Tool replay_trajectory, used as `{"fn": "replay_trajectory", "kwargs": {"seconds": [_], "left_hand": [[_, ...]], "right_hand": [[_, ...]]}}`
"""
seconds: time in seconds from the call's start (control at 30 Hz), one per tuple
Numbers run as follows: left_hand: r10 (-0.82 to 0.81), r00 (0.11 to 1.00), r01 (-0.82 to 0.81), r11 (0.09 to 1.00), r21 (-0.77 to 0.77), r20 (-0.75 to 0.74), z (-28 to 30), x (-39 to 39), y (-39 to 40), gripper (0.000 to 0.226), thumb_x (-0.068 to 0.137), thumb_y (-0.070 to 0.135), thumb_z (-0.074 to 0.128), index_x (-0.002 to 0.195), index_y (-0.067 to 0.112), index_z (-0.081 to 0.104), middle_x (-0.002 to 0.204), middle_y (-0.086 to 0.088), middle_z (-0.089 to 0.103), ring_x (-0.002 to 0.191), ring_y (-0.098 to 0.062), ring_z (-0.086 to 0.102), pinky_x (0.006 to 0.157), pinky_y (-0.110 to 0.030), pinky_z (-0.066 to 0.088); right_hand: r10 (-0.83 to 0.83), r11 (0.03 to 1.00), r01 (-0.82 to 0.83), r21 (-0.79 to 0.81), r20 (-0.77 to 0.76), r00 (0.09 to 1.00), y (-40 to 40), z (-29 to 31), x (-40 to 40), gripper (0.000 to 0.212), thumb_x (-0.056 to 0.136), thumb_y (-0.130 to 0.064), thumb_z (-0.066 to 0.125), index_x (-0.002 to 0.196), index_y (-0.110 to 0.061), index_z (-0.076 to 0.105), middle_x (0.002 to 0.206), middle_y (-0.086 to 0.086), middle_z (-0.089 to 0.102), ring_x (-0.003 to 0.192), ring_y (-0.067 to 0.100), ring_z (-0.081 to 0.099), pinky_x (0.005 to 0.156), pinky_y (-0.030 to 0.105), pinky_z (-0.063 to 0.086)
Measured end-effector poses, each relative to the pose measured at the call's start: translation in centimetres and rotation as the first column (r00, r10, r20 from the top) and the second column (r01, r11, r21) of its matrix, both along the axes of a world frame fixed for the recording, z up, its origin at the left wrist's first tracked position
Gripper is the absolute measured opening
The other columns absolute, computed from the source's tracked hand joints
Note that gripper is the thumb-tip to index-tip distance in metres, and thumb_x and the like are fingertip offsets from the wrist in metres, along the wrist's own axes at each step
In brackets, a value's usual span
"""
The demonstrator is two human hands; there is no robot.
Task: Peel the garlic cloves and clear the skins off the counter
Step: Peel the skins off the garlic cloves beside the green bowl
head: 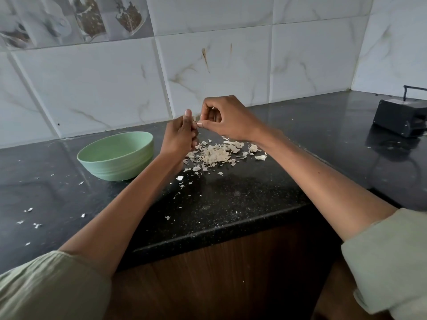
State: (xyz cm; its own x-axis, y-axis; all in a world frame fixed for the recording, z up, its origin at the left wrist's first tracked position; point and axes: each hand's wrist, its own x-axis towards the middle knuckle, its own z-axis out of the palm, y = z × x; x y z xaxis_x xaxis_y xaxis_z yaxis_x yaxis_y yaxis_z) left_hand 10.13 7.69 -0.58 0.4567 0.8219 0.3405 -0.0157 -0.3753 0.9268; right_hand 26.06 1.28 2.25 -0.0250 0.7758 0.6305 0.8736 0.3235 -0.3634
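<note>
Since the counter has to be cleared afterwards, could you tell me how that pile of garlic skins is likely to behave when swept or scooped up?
The garlic skins look thin and papery, so probably very light and floppy. Stray flakes lie scattered across the counter, suggesting they drift easily. Small bits may cling to its dark surface when pushed.

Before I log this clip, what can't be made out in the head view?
- Garlic clove: hidden between the left hand and right hand; how far it is peeled can't be told.
- Green bowl: its near wall hides the inside.
- Black device: cut off by the right edge; what it is stays unclear.
</note>
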Motion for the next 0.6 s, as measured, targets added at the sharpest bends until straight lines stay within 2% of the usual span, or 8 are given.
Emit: {"fn": "replay_trajectory", "kwargs": {"seconds": [0.13,0.2,0.3,0.43,0.53,0.6], "left_hand": [[-0.05,0.998,0.055,0.991,-0.12,0.045,-0.3,-0.1,0.3,0.037,0.115,0.03,0.046,0.088,0.011,0.061,0.071,0.002,0.056,0.054,-0.007,0.048,0.045,-0.018,0.034],[-0.06,0.996,0.07,0.98,-0.187,0.063,-0.2,0.0,0.1,0.036,0.114,0.026,0.047,0.089,0.008,0.066,0.072,-0.001,0.066,0.057,-0.009,0.054,0.048,-0.019,0.037],[-0.078,0.99,0.109,0.952,-0.285,0.117,0.2,0.0,-0.3,0.029,0.113,0.02,0.047,0.102,0.006,0.07,0.08,-0.002,0.078,0.065,-0.012,0.068,0.052,-0.02,0.047],[-0.149,0.97,0.208,0.917,-0.34,0.192,0.5,0.0,-0.6,0.029,0.11,0.015,0.044,0.11,0.003,0.07,0.099,-0.014,0.078,0.084,-0.023,0.079,0.06,-0.023,0.057],[-0.21,0.957,0.268,0.903,-0.335,0.198,0.7,0.0,-0.9,0.031,0.108,0.015,0.042,0.115,0.002,0.069,0.107,-0.018,0.077,0.096,-0.03,0.079,0.065,-0.026,0.06],[-0.232,0.955,0.281,0.904,-0.323,0.184,0.8,-0.1,-1.0,0.032,0.108,0.016,0.038,0.107,0.002,0.067,0.109,-0.019,0.076,0.102,-0.034,0.078,0.066,-0.027,0.061]], "right_hand": [[-0.009,1.0,0.008,-0.005,-0.023,1.0,0.0,0.0,0.4,0.021,0.085,-0.027,0.087,0.088,-0.013,0.071,0.076,-0.012,0.069,0.063,-0.002,0.057,0.063,0.013,0.043],[-0.006,1.0,0.006,-0.004,-0.034,0.999,0.1,0.0,0.5,0.021,0.083,-0.026,0.089,0.088,-0.015,0.072,0.075,-0.006,0.07,0.063,0.0,0.056,0.062,0.015,0.043],[-0.001,1.0,0.001,-0.004,-0.067,0.998,0.0,0.0,0.9,0.02,0.08,-0.02,0.09,0.09,-0.016,0.073,0.073,0.0,0.069,0.062,0.002,0.057,0.06,0.015,0.042],[0.013,1.0,-0.014,-0.017,-0.056,0.998,0.2,0.0,1.1,0.021,0.079,-0.01,0.086,0.095,-0.017,0.075,0.075,0.0,0.07,0.061,0.001,0.056,0.06,0.016,0.042],[0.017,1.0,-0.018,-0.015,-0.067,0.998,0.4,-0.1,1.3,0.02,0.081,-0.02,0.089,0.097,-0.02,0.076,0.076,0.0,0.07,0.059,0.001,0.052,0.06,0.015,0.04],[0.016,1.0,-0.016,-0.003,-0.066,0.998,0.4,-0.1,1.3,0.018,0.082,-0.026,0.089,0.095,-0.022,0.078,0.077,-0.002,0.07,0.059,0.001,0.052,0.06,0.016,0.041]]}}
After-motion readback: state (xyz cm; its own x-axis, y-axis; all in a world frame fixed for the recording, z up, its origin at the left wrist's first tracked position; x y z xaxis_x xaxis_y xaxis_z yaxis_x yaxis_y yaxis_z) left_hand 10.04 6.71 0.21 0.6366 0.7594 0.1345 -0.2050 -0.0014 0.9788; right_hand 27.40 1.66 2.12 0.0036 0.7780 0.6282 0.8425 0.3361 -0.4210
